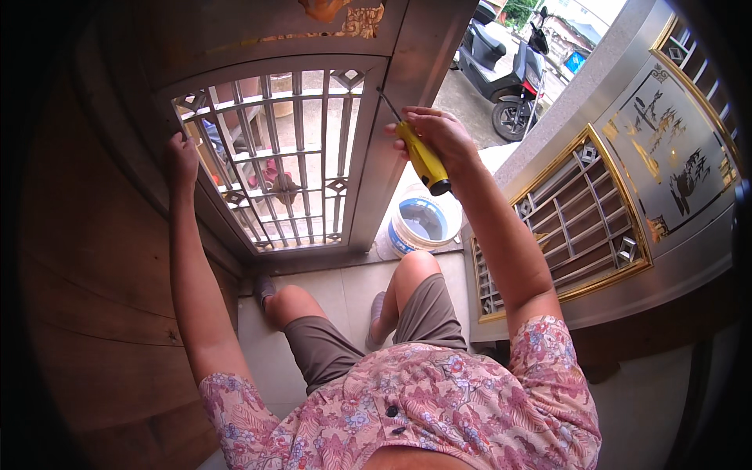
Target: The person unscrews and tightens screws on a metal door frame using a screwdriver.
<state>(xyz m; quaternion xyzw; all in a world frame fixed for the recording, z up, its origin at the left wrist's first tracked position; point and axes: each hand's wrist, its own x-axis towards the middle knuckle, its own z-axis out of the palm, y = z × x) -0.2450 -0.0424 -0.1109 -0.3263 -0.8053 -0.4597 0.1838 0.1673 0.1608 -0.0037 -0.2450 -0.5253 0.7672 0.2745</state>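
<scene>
My right hand (442, 135) is closed around the yellow handle of a screwdriver (425, 160) with a dark butt end. Its thin shaft points up and left, and the tip is at the right-hand frame of a metal door (419, 59). Whether the tip touches a screw there is too small to tell. Stretched out to the left, my left hand (182, 159) has its fingers curled at the left edge of the frame around the barred window panel (301, 149). What those fingers pinch, if anything, is hidden.
By the threshold, just beyond my knee, stands a white bucket (401, 232) with grey contents. A second door leaf (681, 254) with gold-trimmed grilles stands at the right. Outside, a scooter (501, 66) is parked. A wooden panel (102, 266) lines the left.
</scene>
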